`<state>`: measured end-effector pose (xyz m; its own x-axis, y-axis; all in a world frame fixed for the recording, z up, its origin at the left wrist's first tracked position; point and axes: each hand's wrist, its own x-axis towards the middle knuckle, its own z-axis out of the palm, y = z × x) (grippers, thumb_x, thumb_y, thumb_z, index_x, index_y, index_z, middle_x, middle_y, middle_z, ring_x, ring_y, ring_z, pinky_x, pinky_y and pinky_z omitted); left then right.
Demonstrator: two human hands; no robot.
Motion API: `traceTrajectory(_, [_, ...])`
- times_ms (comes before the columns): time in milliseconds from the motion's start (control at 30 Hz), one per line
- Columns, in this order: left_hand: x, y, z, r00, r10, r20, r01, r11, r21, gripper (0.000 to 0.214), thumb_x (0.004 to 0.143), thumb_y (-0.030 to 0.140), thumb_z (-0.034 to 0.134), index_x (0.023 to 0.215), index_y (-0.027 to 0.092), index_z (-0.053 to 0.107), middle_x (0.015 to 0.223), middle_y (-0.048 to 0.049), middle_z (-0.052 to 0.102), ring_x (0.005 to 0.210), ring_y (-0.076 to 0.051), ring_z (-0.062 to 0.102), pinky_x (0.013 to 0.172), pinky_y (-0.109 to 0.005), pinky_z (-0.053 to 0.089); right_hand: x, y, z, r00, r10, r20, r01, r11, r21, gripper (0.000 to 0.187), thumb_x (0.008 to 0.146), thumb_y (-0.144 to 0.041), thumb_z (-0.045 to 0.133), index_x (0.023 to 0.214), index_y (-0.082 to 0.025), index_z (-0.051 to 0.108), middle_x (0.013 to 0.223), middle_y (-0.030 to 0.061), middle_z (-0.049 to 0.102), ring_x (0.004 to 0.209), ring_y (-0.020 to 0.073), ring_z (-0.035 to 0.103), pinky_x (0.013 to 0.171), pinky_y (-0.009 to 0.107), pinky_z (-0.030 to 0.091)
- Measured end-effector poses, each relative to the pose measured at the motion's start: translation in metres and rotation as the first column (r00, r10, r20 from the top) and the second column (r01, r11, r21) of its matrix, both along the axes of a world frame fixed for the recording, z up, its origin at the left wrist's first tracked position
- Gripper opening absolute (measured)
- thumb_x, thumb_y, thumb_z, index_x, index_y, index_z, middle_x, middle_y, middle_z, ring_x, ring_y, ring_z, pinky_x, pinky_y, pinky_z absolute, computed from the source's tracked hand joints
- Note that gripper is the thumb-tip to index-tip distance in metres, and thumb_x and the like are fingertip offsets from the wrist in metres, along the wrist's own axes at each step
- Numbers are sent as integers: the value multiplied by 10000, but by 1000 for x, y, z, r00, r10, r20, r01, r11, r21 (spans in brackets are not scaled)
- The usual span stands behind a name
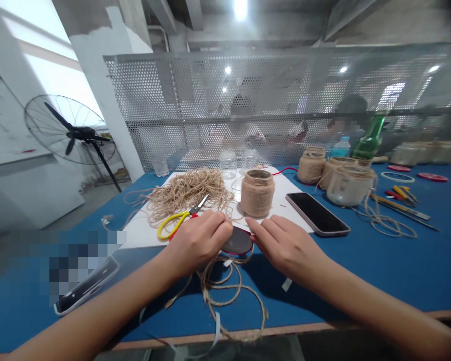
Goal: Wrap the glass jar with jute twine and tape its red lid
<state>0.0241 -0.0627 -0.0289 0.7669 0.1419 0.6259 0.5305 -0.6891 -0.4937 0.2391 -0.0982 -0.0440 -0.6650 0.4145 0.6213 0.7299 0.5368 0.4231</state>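
Observation:
Between my two hands is a round dark grey disc with a red rim (239,241), held low over the front of the table. My left hand (201,238) is closed on its left edge, fingers curled. On the opposite edge my right hand (287,245) pinches the rim with thumb and fingers. Loose loops of jute twine (235,288) hang or lie below the disc. Just behind it stands a jar wrapped in jute twine (257,194), upright and touched by neither hand. Yellow-handled scissors (178,220) lie partly open beyond my left hand.
A twine heap (195,190) covers part of the white sheet (135,235). Phones (317,213) lie at both sides. More jars (349,185), a green bottle (370,138) and tools (402,205) are at right. A perforated metal screen (195,100) borders the back; people sit beyond.

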Motion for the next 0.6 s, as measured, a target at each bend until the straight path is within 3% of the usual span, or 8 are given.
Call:
traceTrajectory(167, [-1, 2, -1, 999, -13, 49, 15, 999, -34, 46, 847, 147, 443, 860, 144, 487, 802, -49, 545, 716, -132, 501, 597, -222, 419, -1, -2, 0, 999, -24, 32, 24, 1000, 2, 399, 887, -101, 383, 1264, 27, 384, 712, 72, 556, 635, 187, 452, 550, 332, 360])
traceTrajectory(300, [-1, 3, -1, 995, -13, 100, 22, 996, -83, 70, 845, 144, 435, 806, 149, 493, 794, -54, 548, 713, -129, 509, 589, -218, 415, -1, -3, 1, 1000, -15, 26, 16, 999, -32, 444, 893, -84, 340, 1324, 17, 304, 724, 73, 551, 638, 183, 449, 569, 327, 381])
traceTrajectory(467, [-3, 5, 1, 989, -12, 147, 35, 987, -156, 60, 842, 135, 438, 819, 143, 492, 803, -63, 550, 716, -127, 507, 604, -218, 419, 0, -3, 0, 1000, 12, -6, -13, 995, -95, 419, 907, -100, 307, 1324, -67, 336, 726, 60, 532, 628, 169, 436, 576, 306, 389])
traceTrajectory(600, [-5, 6, 3, 985, -15, 171, 47, 981, -188, 59, 842, 137, 439, 826, 142, 496, 789, -59, 544, 700, -123, 500, 597, -217, 416, 1, -1, -2, 1000, 28, -13, -29, 996, -84, 404, 909, -100, 291, 1305, -67, 364, 721, 58, 527, 625, 169, 427, 577, 303, 386])
